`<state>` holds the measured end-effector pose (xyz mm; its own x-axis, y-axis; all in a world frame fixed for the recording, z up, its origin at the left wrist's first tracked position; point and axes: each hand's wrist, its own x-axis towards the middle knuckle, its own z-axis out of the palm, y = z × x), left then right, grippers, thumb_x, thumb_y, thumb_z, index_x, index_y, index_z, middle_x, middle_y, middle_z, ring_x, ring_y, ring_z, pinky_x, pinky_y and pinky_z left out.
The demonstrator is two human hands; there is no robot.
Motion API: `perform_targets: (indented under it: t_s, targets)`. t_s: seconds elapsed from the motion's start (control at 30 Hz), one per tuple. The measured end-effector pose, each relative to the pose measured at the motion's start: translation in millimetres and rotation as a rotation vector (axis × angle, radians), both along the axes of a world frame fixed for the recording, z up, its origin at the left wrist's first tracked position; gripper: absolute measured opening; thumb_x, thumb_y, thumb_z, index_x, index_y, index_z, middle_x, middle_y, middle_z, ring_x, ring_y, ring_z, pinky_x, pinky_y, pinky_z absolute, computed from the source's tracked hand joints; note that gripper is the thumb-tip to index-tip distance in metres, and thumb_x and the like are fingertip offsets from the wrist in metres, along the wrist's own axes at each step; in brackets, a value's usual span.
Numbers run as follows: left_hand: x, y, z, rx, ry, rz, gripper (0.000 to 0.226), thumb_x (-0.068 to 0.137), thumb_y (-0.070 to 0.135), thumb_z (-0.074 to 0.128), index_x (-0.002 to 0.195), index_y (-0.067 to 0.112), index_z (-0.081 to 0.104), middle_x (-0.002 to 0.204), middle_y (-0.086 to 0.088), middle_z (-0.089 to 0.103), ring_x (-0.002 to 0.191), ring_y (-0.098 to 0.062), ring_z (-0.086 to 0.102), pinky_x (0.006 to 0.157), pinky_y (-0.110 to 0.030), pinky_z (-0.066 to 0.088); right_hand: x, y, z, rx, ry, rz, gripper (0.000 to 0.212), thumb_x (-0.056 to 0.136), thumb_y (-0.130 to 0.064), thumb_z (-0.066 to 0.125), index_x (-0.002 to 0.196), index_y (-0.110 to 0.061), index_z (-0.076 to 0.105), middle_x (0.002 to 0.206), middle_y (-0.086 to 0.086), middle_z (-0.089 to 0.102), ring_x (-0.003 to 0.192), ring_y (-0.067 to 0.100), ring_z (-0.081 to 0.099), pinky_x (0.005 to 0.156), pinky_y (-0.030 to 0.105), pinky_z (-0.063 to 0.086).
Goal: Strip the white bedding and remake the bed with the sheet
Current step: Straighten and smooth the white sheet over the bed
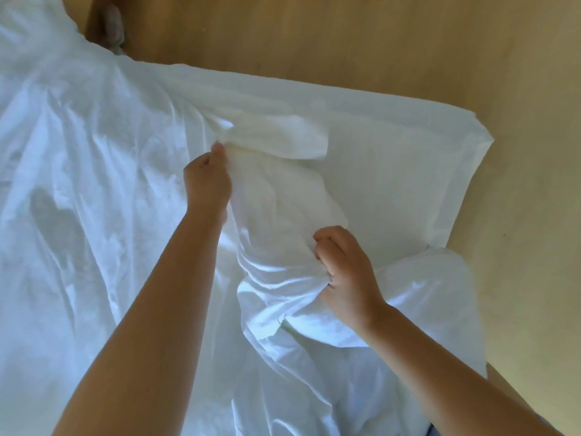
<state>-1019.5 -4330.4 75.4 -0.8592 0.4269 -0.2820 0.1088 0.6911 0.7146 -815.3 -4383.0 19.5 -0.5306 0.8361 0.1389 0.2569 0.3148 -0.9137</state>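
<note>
1. The left hand [207,179] is closed, its thumb and fingers pinching a raised fold of the white bedding [94,190] near the middle of the bed.
2. The right hand [347,273] is a fist clenched round a gathered bunch of the same cloth. It is nearer the person and towards the bed's right edge, and creases fan out from its grip.
3. Around the hands the cloth is loose and rumpled, and a turned-back flap [283,136] lies just past the left hand.
4. A smoother white layer [408,171] lies flat out to the far corner of the bed [481,136]. I cannot tell whether it is a second sheet or part of the same one.
5. Pale wooden floor [345,42] shows beyond the bed's far and right edges.
6. Judging from this, the stripping looks under way but not finished: cloth is bunched in both hands, yet everything white seems to be on the mattress. Pulling it clear and the whole remake with the sheet appear to be left.
</note>
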Motion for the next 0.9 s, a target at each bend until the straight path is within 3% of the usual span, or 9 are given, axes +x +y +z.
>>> perform_targets:
  t_s: [0.07, 0.13, 0.23, 0.33, 0.43, 0.57, 0.67, 0.8, 0.9]
  targets:
    - [4.7, -7.1, 4.0, -0.030, -0.077, 0.021, 0.036, 0.095, 0.032, 0.047, 0.064, 0.014, 0.043, 0.065, -0.002, 0.040, 0.056, -0.014, 0.038, 0.057, -0.024, 0.034, -6.1, 0.7, -2.4, -0.037, -0.021, 0.006, 0.054, 0.035, 0.030, 0.064, 0.070, -0.006, 0.045, 0.072, 0.012, 0.055, 0.061, 0.029, 0.050, 0.054, 0.035, 0.041]
    - [19.2, -20.8, 14.0, -0.118, -0.024, -0.129, 0.035, 0.092, 0.042, 0.051, 0.105, 0.012, 0.063, 0.106, -0.006, 0.060, 0.095, -0.018, 0.057, 0.085, -0.022, 0.040, -6.9, -0.2, -2.3, -0.097, -0.047, -0.008, 0.041, 0.041, 0.029, 0.063, 0.069, 0.003, 0.052, 0.068, 0.013, 0.054, 0.057, 0.031, 0.051, 0.051, 0.038, 0.045]
    - [67.3, -69.4, 37.6, -0.255, -0.113, -0.671, 0.097, 0.065, 0.071, 0.056, 0.147, 0.036, 0.018, 0.148, 0.028, 0.019, 0.133, 0.007, 0.023, 0.094, -0.005, 0.024, -2.4, 3.8, 0.6, -0.256, 0.042, -0.111, 0.042, 0.057, 0.023, 0.054, 0.081, -0.011, 0.054, 0.073, 0.001, 0.055, 0.064, 0.021, 0.053, 0.058, 0.030, 0.044]
    - [100.6, -99.4, 37.2, -0.460, -0.002, -1.121, 0.100, 0.074, 0.047, 0.060, 0.148, 0.037, -0.008, 0.151, 0.031, -0.002, 0.140, 0.004, 0.007, 0.106, -0.013, 0.022, -2.4, 9.7, 13.3, -0.435, 0.102, -0.100, 0.042, 0.071, 0.008, 0.052, 0.090, -0.029, 0.046, 0.081, -0.015, 0.050, 0.071, -0.003, 0.048, 0.064, 0.007, 0.037]
    - [98.5, -85.2, 19.9, -0.355, 0.369, -0.840, 0.052, 0.086, 0.010, 0.053, 0.137, 0.011, 0.044, 0.125, -0.006, 0.056, 0.114, -0.022, 0.052, 0.091, -0.025, 0.039, -1.0, 15.9, 13.8, -0.395, -0.048, -0.047, 0.041, 0.070, 0.008, 0.063, 0.104, -0.012, 0.054, 0.090, -0.007, 0.053, 0.074, 0.002, 0.047, 0.064, 0.008, 0.035]
    - [111.3, -72.9, 12.4, -0.082, -0.071, -0.724, 0.009, 0.076, 0.024, 0.054, 0.069, 0.029, 0.051, 0.053, 0.016, 0.048, 0.049, -0.003, 0.044, 0.046, -0.014, 0.031, 0.5, 35.7, 8.0, -0.149, -0.298, -0.180, 0.026, 0.072, 0.004, 0.066, 0.095, 0.001, 0.056, 0.066, 0.004, 0.052, 0.059, 0.030, 0.053, 0.056, 0.028, 0.033]
    - [104.7, -67.8, 7.0, -0.234, -0.124, -0.784, 0.017, 0.071, 0.040, 0.061, 0.070, 0.031, 0.046, 0.054, 0.015, 0.052, 0.048, -0.003, 0.048, 0.043, -0.013, 0.031, -2.1, 44.9, 0.6, -0.170, -0.443, -0.202, 0.013, 0.076, 0.004, 0.057, 0.088, 0.001, 0.053, 0.081, 0.017, 0.056, 0.074, 0.037, 0.054, 0.059, 0.032, 0.030]
    - [79.0, -55.7, -7.4, -0.485, 0.525, -0.944, 0.029, 0.074, 0.019, 0.065, 0.100, 0.016, 0.053, 0.076, -0.001, 0.062, 0.068, -0.030, 0.062, 0.055, -0.027, 0.036, 2.1, 36.2, 6.4, -0.338, -0.317, -0.160, 0.020, 0.069, 0.003, 0.052, 0.070, -0.014, 0.042, 0.068, -0.002, 0.044, 0.064, 0.020, 0.046, 0.056, 0.026, 0.026]
    - [79.5, -56.4, -16.9, -0.403, 0.612, -0.896, 0.038, 0.063, 0.003, 0.075, 0.100, 0.009, 0.067, 0.088, -0.011, 0.062, 0.071, -0.033, 0.063, 0.054, -0.032, 0.045, 5.9, 22.8, 22.5, -0.757, -0.090, 0.076, 0.016, 0.067, -0.009, 0.057, 0.080, -0.019, 0.058, 0.066, -0.006, 0.058, 0.060, 0.012, 0.053, 0.053, 0.023, 0.039]
